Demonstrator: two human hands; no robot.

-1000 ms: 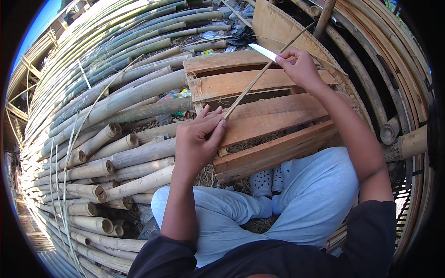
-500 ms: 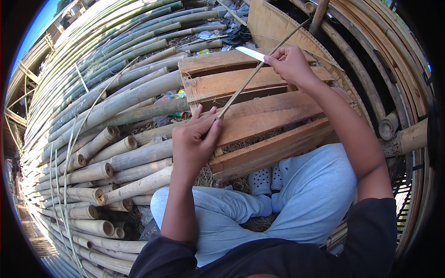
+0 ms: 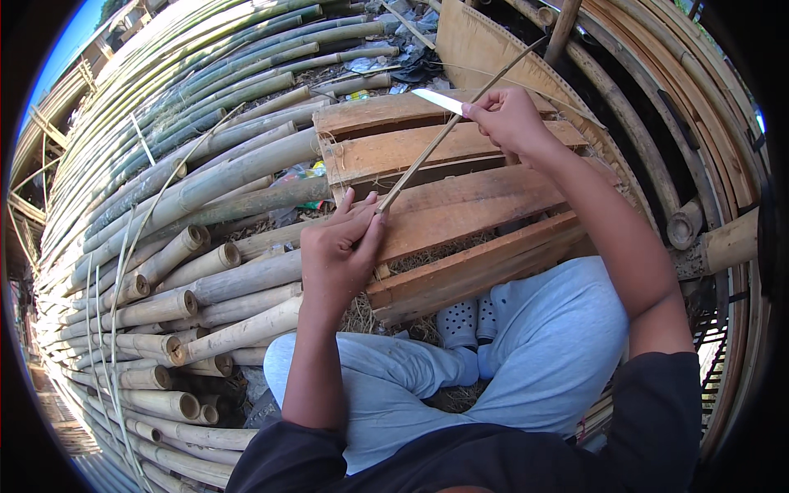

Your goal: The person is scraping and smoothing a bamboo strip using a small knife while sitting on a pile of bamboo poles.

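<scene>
1. Bamboo poles (image 3: 246, 278) lie stacked over on the left.
2. Left hand (image 3: 335, 246) pinches the near end of a thin strip (image 3: 422, 162), which slants off rightward over the wooden slats (image 3: 485, 200).
3. Right hand (image 3: 511, 122), farther up that strip, grips a white-bladed knife (image 3: 438, 101), blade jutting left.

at left, long bamboo poles (image 3: 238, 276) lying in rows, hollow cut ends showing; farther off, crumpled plastic litter (image 3: 374, 62) on the ground, beside a tan curved sheet (image 3: 472, 41); upper left, blue sky (image 3: 59, 39).
</scene>
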